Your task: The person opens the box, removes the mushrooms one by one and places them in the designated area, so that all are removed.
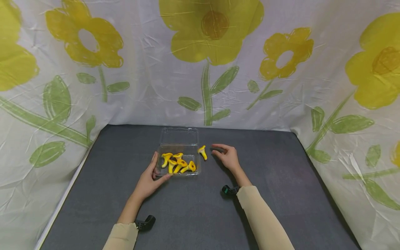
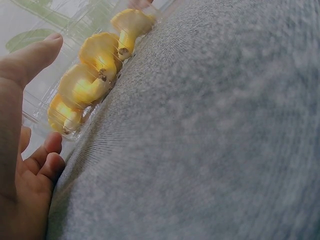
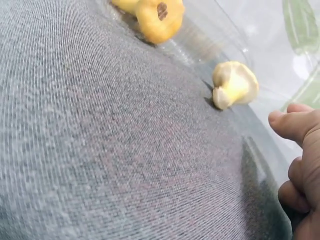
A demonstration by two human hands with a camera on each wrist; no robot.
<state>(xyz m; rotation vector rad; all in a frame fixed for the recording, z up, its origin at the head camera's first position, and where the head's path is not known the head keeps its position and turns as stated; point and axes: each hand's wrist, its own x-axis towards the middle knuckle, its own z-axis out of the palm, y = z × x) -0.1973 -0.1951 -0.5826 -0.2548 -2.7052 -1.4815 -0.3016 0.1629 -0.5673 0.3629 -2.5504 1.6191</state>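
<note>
While touching a clear box [image 1: 188, 152] with a wide-spread left hand [image 1: 148, 180], holds a loosely parted right hand [image 1: 230, 158] just right of a yellow mushroom [image 1: 203, 152] lying beside the box.

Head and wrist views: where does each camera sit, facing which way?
Head: on the head, facing forward-down at the clear plastic hinged box; left hand, right hand and forearms show.
Left wrist: on that wrist, facing boxed yellow trumpet-shaped mushrooms; left hand shows.
Right wrist: likewise, facing the loose yellow mushroom; right hand shows.
Head and right wrist share the loose mushroom.
</note>
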